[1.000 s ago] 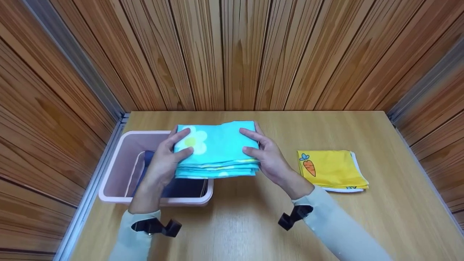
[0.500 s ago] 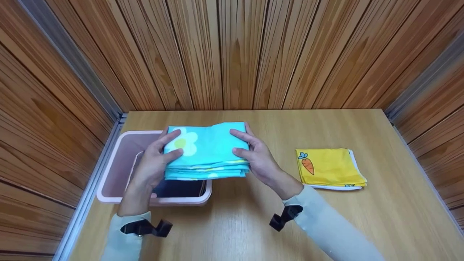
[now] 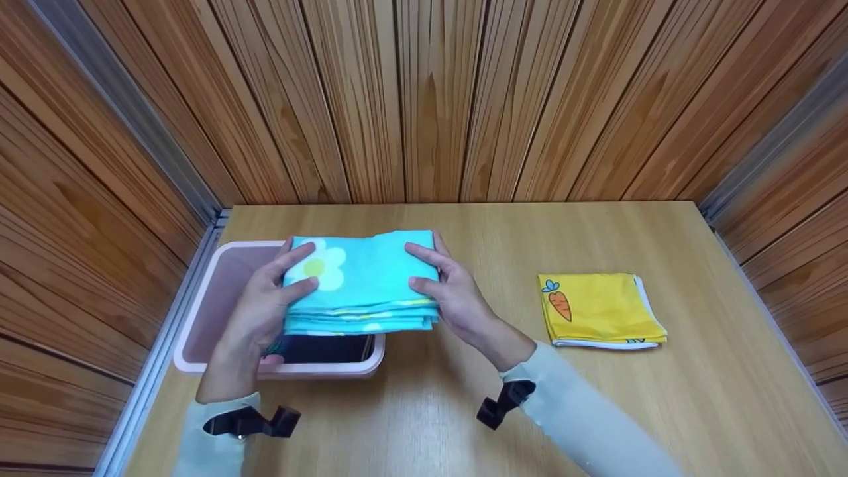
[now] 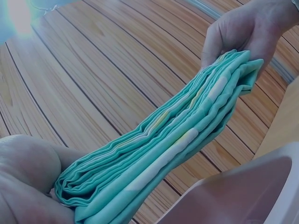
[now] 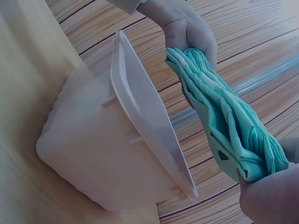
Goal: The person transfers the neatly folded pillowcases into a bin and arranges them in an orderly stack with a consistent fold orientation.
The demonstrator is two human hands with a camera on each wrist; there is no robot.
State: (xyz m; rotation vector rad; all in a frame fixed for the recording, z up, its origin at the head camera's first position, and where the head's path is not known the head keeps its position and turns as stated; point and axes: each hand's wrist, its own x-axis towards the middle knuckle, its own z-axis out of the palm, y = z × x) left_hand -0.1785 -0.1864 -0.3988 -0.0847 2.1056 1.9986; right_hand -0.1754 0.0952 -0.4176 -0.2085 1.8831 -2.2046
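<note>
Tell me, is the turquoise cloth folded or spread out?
Folded: the turquoise cloth shows many stacked layers along its edge, held above the pink bin by both hands.

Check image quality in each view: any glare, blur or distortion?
Head view: evenly lit and sharp, with wall planks bowed by the wide lens. Left wrist view: blown-out glare at the top-left corner; the folded turquoise cloth is sharp. Right wrist view: the pink plastic bin looks washed out and stretched.

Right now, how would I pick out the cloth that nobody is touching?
Start at the wooden table and look to its right half, well away from the pink bin on the left. There the yellow folded cloth lies flat by itself. It has a carrot printed on one corner, unlike the turquoise flowered cloth, which both hands hold above the bin.
</note>
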